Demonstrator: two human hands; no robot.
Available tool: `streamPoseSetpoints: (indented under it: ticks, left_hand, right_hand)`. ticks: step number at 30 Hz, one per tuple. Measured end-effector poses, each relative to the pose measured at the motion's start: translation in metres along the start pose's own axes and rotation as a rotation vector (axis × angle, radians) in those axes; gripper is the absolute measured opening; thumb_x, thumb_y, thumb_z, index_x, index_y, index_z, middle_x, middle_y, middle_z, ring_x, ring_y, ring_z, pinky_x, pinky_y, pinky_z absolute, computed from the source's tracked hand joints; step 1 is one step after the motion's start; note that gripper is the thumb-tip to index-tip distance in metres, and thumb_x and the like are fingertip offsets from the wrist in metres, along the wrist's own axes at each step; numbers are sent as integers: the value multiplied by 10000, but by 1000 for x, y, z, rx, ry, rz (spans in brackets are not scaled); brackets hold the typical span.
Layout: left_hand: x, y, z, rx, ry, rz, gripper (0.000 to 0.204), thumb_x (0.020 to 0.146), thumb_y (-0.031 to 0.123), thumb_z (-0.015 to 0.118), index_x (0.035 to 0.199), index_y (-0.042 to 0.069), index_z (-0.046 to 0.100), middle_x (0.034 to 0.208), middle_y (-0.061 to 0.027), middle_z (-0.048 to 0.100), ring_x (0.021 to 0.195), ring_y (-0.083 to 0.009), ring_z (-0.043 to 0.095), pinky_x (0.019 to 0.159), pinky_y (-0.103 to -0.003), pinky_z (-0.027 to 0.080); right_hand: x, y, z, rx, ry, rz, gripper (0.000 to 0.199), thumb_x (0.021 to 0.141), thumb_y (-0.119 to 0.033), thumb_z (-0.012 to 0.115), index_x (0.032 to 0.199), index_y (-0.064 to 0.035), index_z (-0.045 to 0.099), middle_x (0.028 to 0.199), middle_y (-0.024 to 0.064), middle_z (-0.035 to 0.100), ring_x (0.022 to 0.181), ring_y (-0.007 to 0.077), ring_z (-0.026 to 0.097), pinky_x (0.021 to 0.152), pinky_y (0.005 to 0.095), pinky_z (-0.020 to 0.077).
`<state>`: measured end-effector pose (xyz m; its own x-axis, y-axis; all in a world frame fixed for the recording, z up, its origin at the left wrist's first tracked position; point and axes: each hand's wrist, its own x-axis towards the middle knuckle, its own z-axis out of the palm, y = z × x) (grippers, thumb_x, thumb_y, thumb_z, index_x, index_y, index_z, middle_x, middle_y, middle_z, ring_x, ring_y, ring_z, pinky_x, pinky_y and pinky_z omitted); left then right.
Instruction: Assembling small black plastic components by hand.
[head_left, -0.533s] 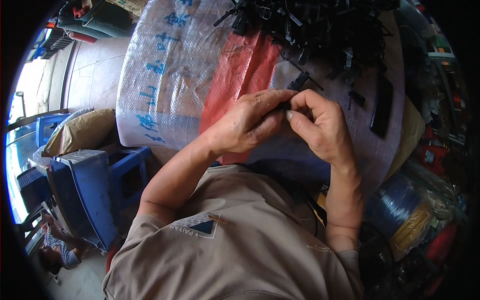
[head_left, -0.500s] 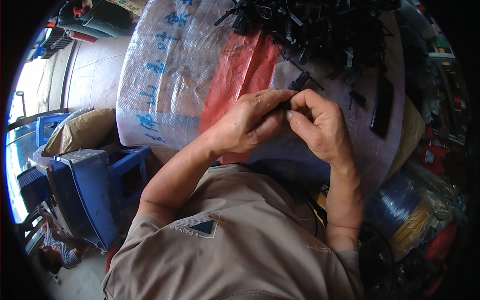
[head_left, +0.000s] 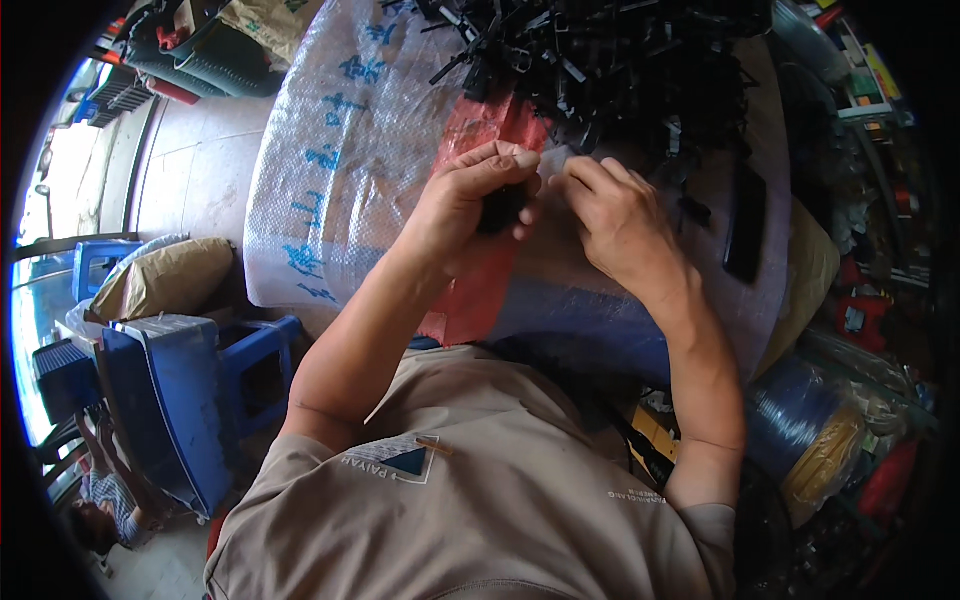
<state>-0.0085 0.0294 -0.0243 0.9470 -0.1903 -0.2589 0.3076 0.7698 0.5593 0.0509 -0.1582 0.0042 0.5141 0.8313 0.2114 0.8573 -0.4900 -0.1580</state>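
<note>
My left hand [head_left: 462, 200] is curled around a small black part [head_left: 503, 208], its thumb and index finger pinched together at the top. The part's exact kind is hidden by the fingers and shadow. A short gap to the right, my right hand [head_left: 622, 222] has its fingers bent inward with the tips closed; whatever they hold, if anything, does not show. Both hands are above a white woven plastic sheet [head_left: 300, 200] with a red band [head_left: 475, 295]. Beyond them lies a heap of black plastic and metal parts [head_left: 620, 75].
A flat black phone-like slab [head_left: 745, 225] lies right of my right hand, near a loose black piece [head_left: 693, 210]. Blue stools [head_left: 255, 370] and a stuffed brown sack [head_left: 165, 280] stand at left. Wrapped coils [head_left: 800, 425] are at lower right. Another person [head_left: 115, 505] is at far lower left.
My hands, together around a small dark thing before, have come apart. The left has moved left with the black part; the right has turned with its back upward. The view has shifted slightly.
</note>
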Motion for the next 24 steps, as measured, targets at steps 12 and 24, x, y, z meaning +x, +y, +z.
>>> streamPoseSetpoints:
  ticks: [12, 24]
  left_hand:
    - [3, 4, 46, 739, -57, 203, 390, 860, 215, 717, 1166, -2, 611, 902, -29, 639, 731, -82, 569, 654, -225, 454]
    - [0, -10, 56, 1062, -84, 525, 374, 860, 177, 721, 1132, -39, 581, 905, -69, 654, 817, -91, 602, 725, -239, 491]
  right_hand:
    - [-41, 11, -10, 1241, 576, 464, 163, 917, -37, 593, 1062, 13, 648, 1110, 74, 602, 785, 117, 614, 714, 240, 513]
    - [-34, -5, 3, 1254, 764, 275, 210, 946, -21, 532, 1119, 31, 639, 1209, 88, 573, 986, 112, 548, 855, 206, 402]
